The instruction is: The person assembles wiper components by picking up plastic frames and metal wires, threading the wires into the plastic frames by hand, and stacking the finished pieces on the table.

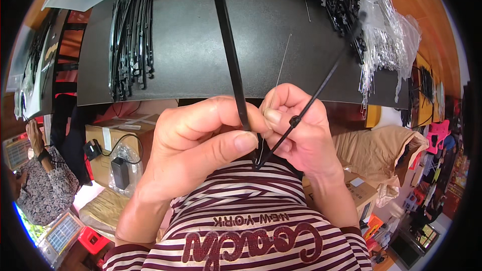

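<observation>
Both hands are raised close to the chest, just below the near edge of the black surface (201, 45). The left hand (196, 145) is curled, its fingers clamped on a flat black strip (228, 45) that rises over the surface. The right hand (301, 130) is knuckles outward, its fingers pinched together on a thin black rod (326, 78) angled up to the right and a fine silver wire (281, 68). Strip, rod and wire meet between the two thumbs. On the surface, a bundle of black strips (131, 35) lies far left; a clear bag of wires (386, 40) lies far right.
</observation>
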Demonstrator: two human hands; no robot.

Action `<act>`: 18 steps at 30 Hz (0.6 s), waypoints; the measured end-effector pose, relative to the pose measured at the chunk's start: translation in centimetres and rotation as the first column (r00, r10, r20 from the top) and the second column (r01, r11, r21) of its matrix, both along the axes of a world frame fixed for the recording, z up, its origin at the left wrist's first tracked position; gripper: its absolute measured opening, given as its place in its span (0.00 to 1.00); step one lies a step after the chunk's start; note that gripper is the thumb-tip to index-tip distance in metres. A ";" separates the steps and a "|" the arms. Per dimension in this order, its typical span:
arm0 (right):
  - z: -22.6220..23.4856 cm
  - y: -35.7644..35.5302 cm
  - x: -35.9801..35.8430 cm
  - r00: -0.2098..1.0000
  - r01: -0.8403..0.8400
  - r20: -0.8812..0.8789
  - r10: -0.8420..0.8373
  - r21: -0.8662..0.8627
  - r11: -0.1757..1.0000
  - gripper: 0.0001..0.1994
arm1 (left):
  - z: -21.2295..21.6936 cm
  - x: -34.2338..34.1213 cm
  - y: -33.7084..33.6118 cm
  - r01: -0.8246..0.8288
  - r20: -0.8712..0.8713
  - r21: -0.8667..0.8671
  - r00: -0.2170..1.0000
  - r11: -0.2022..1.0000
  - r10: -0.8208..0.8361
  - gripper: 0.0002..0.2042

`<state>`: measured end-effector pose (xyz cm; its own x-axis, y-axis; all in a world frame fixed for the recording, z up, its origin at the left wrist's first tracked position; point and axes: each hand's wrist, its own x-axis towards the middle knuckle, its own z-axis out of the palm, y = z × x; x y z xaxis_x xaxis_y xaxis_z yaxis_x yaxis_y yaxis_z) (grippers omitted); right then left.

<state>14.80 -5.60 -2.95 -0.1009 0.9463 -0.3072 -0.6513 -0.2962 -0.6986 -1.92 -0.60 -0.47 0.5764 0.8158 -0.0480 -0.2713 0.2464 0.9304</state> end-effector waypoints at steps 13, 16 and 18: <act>0.1 0.1 -0.7 0.997 0.069 -0.049 -0.067 0.047 0.996 0.01 | -1.3 -1.1 0.0 -0.009 0.018 -0.034 1.000 0.999 0.010 0.13; -0.4 0.0 -0.7 0.996 0.062 -0.073 -0.060 0.023 0.998 0.01 | -1.6 -1.0 -0.2 -0.019 0.039 -0.008 0.999 1.000 0.019 0.12; -0.2 -0.2 -1.0 0.994 0.082 -0.072 -0.081 0.024 0.996 0.01 | -1.8 -1.0 -0.3 -0.036 0.015 0.068 0.999 0.997 0.035 0.12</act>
